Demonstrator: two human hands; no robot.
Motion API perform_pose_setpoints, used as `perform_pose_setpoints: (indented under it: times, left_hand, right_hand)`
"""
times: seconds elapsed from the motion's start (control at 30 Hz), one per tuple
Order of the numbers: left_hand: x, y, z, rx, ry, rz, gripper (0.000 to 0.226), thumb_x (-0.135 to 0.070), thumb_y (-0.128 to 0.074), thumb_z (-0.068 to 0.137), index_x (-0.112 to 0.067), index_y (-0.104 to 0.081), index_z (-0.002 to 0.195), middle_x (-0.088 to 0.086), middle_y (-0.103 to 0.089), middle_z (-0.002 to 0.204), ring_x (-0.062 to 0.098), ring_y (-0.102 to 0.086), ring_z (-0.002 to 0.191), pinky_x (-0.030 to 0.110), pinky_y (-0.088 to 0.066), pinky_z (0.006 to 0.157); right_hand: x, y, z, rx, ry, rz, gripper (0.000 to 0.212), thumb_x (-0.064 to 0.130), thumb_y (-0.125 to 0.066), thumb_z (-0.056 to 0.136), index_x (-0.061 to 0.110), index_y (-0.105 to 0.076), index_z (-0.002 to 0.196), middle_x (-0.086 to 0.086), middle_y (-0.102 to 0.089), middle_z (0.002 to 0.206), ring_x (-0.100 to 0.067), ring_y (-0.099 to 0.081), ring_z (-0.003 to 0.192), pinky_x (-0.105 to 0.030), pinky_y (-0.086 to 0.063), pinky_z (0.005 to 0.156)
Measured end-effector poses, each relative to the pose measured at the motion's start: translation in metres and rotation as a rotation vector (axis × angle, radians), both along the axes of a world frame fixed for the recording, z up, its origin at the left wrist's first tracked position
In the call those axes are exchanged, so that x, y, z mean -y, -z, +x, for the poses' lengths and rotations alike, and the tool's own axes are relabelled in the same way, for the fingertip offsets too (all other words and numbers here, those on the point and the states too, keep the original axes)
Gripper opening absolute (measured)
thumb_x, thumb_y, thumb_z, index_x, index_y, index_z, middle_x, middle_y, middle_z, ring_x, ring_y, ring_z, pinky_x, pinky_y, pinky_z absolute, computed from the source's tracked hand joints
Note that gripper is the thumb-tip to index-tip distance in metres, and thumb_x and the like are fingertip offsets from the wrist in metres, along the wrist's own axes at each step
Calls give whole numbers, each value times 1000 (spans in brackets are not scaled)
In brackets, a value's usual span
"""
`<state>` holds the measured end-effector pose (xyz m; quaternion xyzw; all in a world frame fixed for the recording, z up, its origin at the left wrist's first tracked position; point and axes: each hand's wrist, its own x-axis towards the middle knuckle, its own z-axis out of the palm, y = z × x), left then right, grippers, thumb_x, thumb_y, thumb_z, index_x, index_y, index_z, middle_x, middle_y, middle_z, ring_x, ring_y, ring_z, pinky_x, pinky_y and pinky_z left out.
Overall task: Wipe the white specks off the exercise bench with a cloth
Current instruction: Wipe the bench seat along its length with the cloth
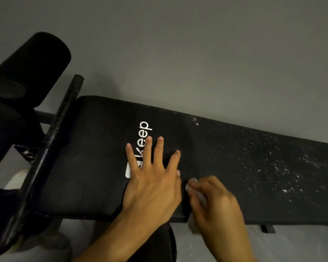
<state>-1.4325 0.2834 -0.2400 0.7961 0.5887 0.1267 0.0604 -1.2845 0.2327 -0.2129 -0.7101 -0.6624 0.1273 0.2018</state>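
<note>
While left hand (pixel 151 178) lies flat, spread, right hand (pixel 216 203) clutches pale cloth (pixel 202 198); black ribbed bench (pixel 83 157), white specks (pixel 273 167) rightward.

Dim, flat light; right hand (pixel 214 199) motion-blurred.

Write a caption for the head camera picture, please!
Left hand flat on the black bench, right hand holding a cloth near the white specks.

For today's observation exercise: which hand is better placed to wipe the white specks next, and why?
Right. The right hand holds what looks like the cloth and lies nearest the white specks. The left hand rests flat on the bench, fingers spread over the logo, farther from them.
</note>
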Motion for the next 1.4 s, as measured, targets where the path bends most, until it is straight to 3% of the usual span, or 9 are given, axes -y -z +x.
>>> perform_pose_setpoints:
  times: [0.13, 0.23, 0.3, 0.43, 0.67, 0.93, 1.07, 1.27, 1.4]
  left_hand:
    - [0, 0, 0, -13, 6, -2, 55, -42, -28, 98, -24, -48, 146, 25, -37, 158, 46, -27, 149, 77, -16, 113]
    - [1, 0, 0, -14, 16, -6, 56, -43, -27, 98, -25, -49, 146, 23, -39, 157, 45, -28, 149, 76, -18, 114]
    - [4, 0, 1, -10, 26, -2, 55, -42, -28, 98, -26, -51, 145, 21, -41, 157, 44, -30, 149, 74, -20, 114]
    - [10, 0, -3, 1, 62, 13, 53, -41, -31, 98, -27, -54, 143, 18, -44, 155, 40, -33, 148, 70, -23, 116]
    - [14, 3, -4, 18, 105, 24, 53, -42, -31, 96, -27, -58, 140, 18, -48, 152, 39, -38, 146, 68, -29, 115]
    - [8, -4, 20, -45, 88, -22, 59, -44, -27, 97, -34, -37, 154, 20, -25, 164, 40, -16, 154, 73, -12, 117]
    - [13, 2, 24, -30, 70, 10, 59, -43, -23, 96, -31, -47, 148, 22, -38, 158, 42, -28, 150, 76, -19, 114]
    - [12, 2, 23, -15, 79, 31, 56, -47, -28, 98, -34, -45, 150, 22, -36, 159, 41, -26, 151, 75, -17, 115]
    - [12, 3, 21, -5, 75, 36, 56, -48, -28, 98, -35, -45, 150, 21, -35, 160, 40, -25, 151, 74, -17, 115]
  right_hand:
    - [4, 6, -16, 74, 100, 86, 17, 33, -64, 94, 26, -73, 107, 14, -59, 102, -9, -65, 75, -32, -56, 60]
    - [24, 12, -26, 31, 101, 101, 8, 27, -72, 90, 24, -72, 98, 11, -59, 95, -10, -64, 65, -33, -55, 49]
    - [38, 15, -23, -27, 82, 95, 9, 25, -76, 88, 24, -73, 96, 11, -62, 94, -11, -66, 68, -34, -57, 53]
    - [19, 12, -12, -18, 135, 146, 13, 32, -68, 94, 24, -72, 104, 13, -63, 100, -9, -66, 81, -34, -57, 66]
    - [49, 13, -9, -66, 95, 142, 24, 45, -55, 94, 25, -68, 99, 15, -60, 99, -6, -66, 78, -36, -58, 61]
    - [1, 12, 5, 85, 199, 180, 25, 33, -60, 100, 19, -71, 116, 6, -61, 108, -19, -67, 83, -39, -55, 63]
    - [31, 12, 6, 37, 120, 136, 25, 35, -59, 99, 23, -71, 117, 14, -60, 107, -12, -66, 81, -38, -57, 61]
    - [-11, 10, 6, 138, 179, 127, 27, 34, -54, 103, 21, -67, 123, 5, -57, 117, -20, -66, 87, -32, -45, 62]
    - [40, 7, 4, 99, 175, 83, 24, 34, -59, 98, 24, -70, 117, 10, -58, 109, -18, -67, 80, -37, -53, 57]
